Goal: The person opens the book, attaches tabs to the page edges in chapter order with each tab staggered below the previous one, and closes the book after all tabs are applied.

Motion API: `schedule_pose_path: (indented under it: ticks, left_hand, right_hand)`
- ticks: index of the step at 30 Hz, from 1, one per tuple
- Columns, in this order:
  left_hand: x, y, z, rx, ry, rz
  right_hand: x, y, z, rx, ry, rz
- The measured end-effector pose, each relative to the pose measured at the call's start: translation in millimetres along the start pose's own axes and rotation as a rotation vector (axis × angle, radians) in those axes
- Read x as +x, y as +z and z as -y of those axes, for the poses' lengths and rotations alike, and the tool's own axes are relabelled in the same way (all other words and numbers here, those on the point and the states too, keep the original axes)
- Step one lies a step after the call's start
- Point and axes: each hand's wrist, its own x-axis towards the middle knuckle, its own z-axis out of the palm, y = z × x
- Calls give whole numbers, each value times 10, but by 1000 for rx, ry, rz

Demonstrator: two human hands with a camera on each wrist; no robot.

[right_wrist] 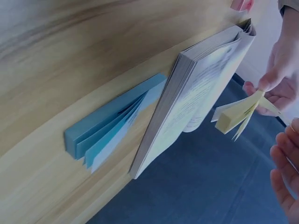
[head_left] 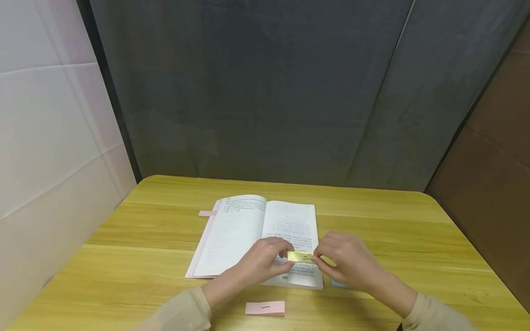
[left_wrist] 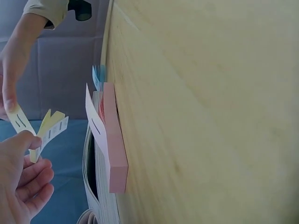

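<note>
Pink rectangular paper note pad (head_left: 256,309): nearest, on the yellow-brown wood-grain worktop (head_left: 124,276); in head view, yellow lies at its 1 o'clock.
Blue rectangular paper note pad (right_wrist: 114,112): on the worktop, partly beneath the right hand (head_left: 348,257) in head view.
Yellow narrow paper note pad (head_left: 295,256): held above the open book's right page; long axis roughly 9-to-3 o'clock.
Left hand (head_left: 262,257): fingers pinch its 9 o'clock end.
Right hand: fingers pinch the free 3 o'clock end of its black-marked top sheet (left_wrist: 19,120), parted from the fanned leaves; both hands equally near.
White-paged open book (head_left: 236,239): beneath and beyond.
</note>
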Motion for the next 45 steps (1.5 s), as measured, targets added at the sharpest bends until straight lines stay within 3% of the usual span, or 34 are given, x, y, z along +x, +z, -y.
schedule_pose_path:
  ticks: [8,12,15,21,27,36,45]
  left_hand:
    - [10,-3,3,13,-21,23]
    - [-13,-3,15,28,-51,38]
    - [-34,0,11,43,-34,25]
    - [-81,43,-56,85,38,15]
    - [-108,107,-198,108,64,79]
    - [-154,200,-399,185,175,141]
    - [-198,260,-481,261,195,207]
  right_hand:
    - [43,-42,57,19,-70,-5]
    - [68,-77,64,52,-101,-75]
    - [74,-108,37,52,-103,-130]
    - [52,-179,-57,32,-44,-163]
    - [48,-223,-146,18,6,-192]
    - [22,-213,-223,8,107,-160]
    - [27,-194,-299,-8,127,-178]
